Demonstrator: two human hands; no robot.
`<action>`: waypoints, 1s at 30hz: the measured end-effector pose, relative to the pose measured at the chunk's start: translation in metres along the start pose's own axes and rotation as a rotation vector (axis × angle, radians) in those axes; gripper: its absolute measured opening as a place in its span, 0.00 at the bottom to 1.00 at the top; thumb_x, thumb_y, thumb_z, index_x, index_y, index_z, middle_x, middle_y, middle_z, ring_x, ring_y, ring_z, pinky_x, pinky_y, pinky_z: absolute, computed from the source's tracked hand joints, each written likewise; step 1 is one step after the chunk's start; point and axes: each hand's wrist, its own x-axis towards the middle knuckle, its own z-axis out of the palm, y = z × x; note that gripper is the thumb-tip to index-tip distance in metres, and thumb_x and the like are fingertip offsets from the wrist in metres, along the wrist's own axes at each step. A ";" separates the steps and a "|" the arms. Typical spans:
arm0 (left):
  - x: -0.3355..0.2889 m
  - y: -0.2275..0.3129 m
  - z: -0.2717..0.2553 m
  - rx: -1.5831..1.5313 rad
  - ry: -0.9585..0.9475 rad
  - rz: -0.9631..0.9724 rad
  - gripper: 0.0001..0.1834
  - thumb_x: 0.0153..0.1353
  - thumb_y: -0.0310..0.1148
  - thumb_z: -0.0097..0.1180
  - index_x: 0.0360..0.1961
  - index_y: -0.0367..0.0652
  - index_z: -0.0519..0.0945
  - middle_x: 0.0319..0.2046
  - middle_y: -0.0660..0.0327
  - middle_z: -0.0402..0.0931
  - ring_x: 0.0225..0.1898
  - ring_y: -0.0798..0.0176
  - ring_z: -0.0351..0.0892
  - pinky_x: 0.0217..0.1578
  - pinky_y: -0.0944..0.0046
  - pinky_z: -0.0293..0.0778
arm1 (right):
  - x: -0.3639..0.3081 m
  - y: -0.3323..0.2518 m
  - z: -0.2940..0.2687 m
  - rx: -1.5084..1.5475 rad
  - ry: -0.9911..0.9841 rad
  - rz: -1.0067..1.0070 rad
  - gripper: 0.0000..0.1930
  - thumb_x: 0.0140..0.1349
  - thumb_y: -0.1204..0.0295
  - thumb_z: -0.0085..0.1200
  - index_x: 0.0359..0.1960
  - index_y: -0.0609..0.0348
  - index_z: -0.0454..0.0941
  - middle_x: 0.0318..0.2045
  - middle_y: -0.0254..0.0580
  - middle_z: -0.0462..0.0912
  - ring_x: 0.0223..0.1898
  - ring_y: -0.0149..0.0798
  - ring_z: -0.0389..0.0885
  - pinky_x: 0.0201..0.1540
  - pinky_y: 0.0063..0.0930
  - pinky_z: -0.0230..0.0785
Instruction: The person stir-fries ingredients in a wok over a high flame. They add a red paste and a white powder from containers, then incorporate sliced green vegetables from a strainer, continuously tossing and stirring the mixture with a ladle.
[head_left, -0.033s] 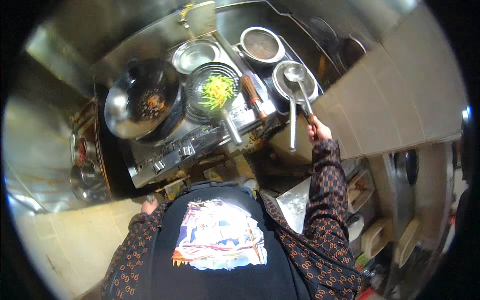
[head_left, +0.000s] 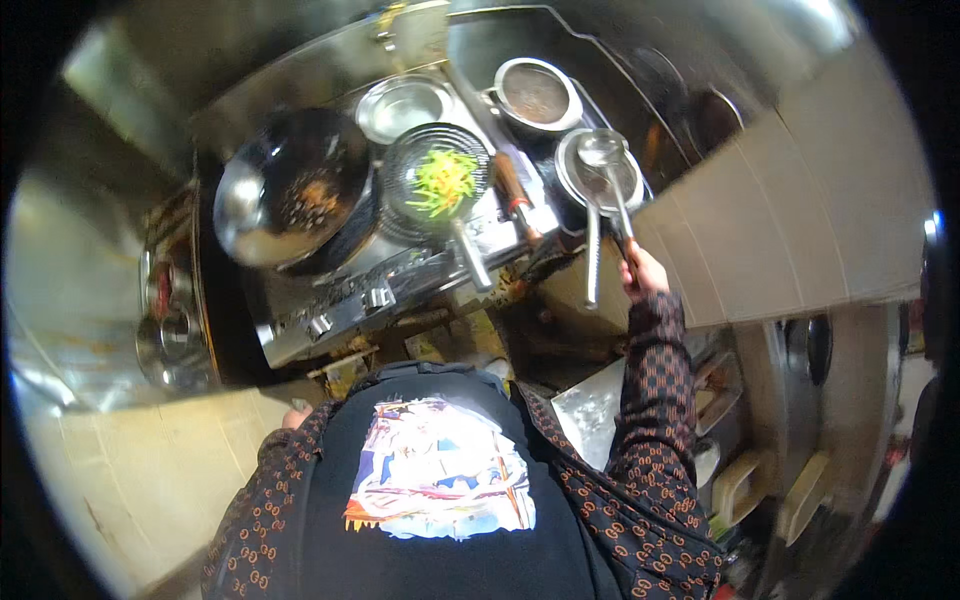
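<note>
My right hand (head_left: pixel 645 272) is closed around the brown handle of a ladle (head_left: pixel 603 148). The ladle's metal bowl hangs over a round metal pot (head_left: pixel 570 180) on the right of the stove, and a silver handle (head_left: pixel 592 265) sticks out from that pot toward me. Low at my left side, my left hand (head_left: pixel 297 416) shows only in part beside the sleeve; its fingers cannot be made out. Shredded green and orange vegetables (head_left: pixel 445 183) lie in a perforated strainer (head_left: pixel 470 258) at the middle of the stove. In the dark wok (head_left: pixel 335 145) to its left are small brown bits.
Behind the strainer sits a metal bowl (head_left: pixel 395 112) of clear liquid. A second pot (head_left: pixel 575 105) stands at the back right. A wooden-handled brush (head_left: pixel 510 185) rests between strainer and pots. Stove knobs (head_left: pixel 378 297) line the front edge. Metal bowls (head_left: pixel 170 350) are at the far left.
The whole view has shifted slightly, with the stove items a little further right. Less of my left hand shows. My right hand keeps its hold on the ladle.
</note>
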 end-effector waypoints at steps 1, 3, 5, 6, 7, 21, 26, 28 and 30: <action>-0.009 -0.036 0.017 -0.001 -0.001 -0.068 0.27 0.65 0.53 0.53 0.41 0.34 0.82 0.35 0.38 0.81 0.44 0.36 0.80 0.44 0.47 0.74 | -0.022 -0.004 0.015 -0.180 0.002 -0.099 0.17 0.72 0.51 0.47 0.44 0.52 0.72 0.19 0.31 0.73 0.13 0.25 0.67 0.13 0.20 0.57; -0.033 -0.091 0.054 -0.052 0.001 -0.202 0.27 0.64 0.53 0.53 0.41 0.34 0.82 0.35 0.38 0.81 0.44 0.36 0.80 0.44 0.47 0.74 | -0.067 0.001 0.047 -0.270 0.019 -0.098 0.17 0.71 0.58 0.50 0.52 0.57 0.70 0.20 0.32 0.75 0.14 0.26 0.70 0.15 0.20 0.61; -0.056 -0.124 0.092 -0.112 -0.005 -0.305 0.27 0.64 0.53 0.53 0.41 0.35 0.82 0.35 0.38 0.81 0.44 0.37 0.80 0.44 0.48 0.74 | -0.109 0.005 0.081 -0.134 -0.168 -0.208 0.17 0.63 0.71 0.51 0.54 0.59 0.68 0.24 0.38 0.76 0.17 0.29 0.72 0.16 0.21 0.64; -0.065 -0.132 0.106 -0.133 -0.007 -0.342 0.27 0.64 0.53 0.53 0.41 0.35 0.82 0.35 0.38 0.81 0.44 0.37 0.80 0.44 0.48 0.74 | -0.124 0.004 0.102 -0.068 -0.251 -0.237 0.19 0.60 0.75 0.50 0.54 0.59 0.68 0.25 0.39 0.77 0.17 0.30 0.72 0.16 0.21 0.65; -0.074 -0.138 0.121 -0.154 -0.003 -0.366 0.27 0.64 0.53 0.53 0.41 0.35 0.82 0.35 0.38 0.81 0.44 0.37 0.80 0.44 0.48 0.74 | -0.137 0.003 0.120 -0.149 -0.299 -0.164 0.20 0.59 0.76 0.49 0.55 0.60 0.68 0.25 0.40 0.76 0.17 0.30 0.72 0.16 0.22 0.65; -0.122 -0.109 0.223 -0.389 0.111 -0.563 0.26 0.64 0.53 0.54 0.42 0.36 0.81 0.37 0.41 0.80 0.45 0.41 0.80 0.45 0.49 0.74 | 0.021 0.064 0.378 -1.554 -0.601 -0.734 0.27 0.56 0.74 0.49 0.62 0.60 0.71 0.39 0.55 0.84 0.41 0.55 0.83 0.45 0.40 0.74; -0.164 -0.115 0.254 -0.414 0.106 -0.648 0.26 0.63 0.53 0.54 0.42 0.36 0.81 0.37 0.42 0.80 0.45 0.42 0.80 0.45 0.49 0.74 | 0.005 0.065 0.389 -1.456 -0.800 -0.880 0.27 0.56 0.73 0.49 0.62 0.57 0.70 0.39 0.58 0.83 0.43 0.60 0.82 0.47 0.46 0.74; -0.174 -0.118 0.265 -0.421 0.101 -0.675 0.26 0.63 0.53 0.54 0.42 0.36 0.81 0.37 0.42 0.80 0.45 0.43 0.80 0.45 0.50 0.74 | -0.002 0.041 0.370 -1.514 -0.885 -0.788 0.30 0.57 0.73 0.48 0.65 0.53 0.68 0.43 0.60 0.82 0.47 0.59 0.82 0.50 0.44 0.73; -0.180 -0.119 0.274 -0.430 0.094 -0.699 0.26 0.63 0.53 0.54 0.42 0.36 0.81 0.38 0.42 0.80 0.45 0.43 0.79 0.45 0.50 0.74 | 0.001 0.012 0.355 -1.661 -0.878 -0.716 0.30 0.58 0.72 0.49 0.65 0.53 0.68 0.43 0.61 0.82 0.47 0.57 0.82 0.49 0.43 0.74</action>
